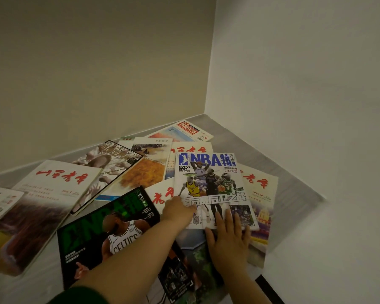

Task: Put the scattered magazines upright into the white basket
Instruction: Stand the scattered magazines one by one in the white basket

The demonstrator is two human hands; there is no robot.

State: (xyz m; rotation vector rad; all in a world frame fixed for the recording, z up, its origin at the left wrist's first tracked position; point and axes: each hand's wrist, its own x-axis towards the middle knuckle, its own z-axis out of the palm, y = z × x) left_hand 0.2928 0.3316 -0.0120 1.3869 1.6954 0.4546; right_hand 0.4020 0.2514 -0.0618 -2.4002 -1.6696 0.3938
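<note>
The grey tabletop bears a flat, overlapping scatter of magazines. The white NBA magazine lies on top of the heap. The green NBA magazine lies left of it and nearer. A cream red-script magazine lies farther left, a red-titled magazine behind it, and another red-script issue under its right edge.

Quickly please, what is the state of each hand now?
Left hand: holds the white NBA magazine at its left edge.
Right hand: open, flat on that magazine.
</note>
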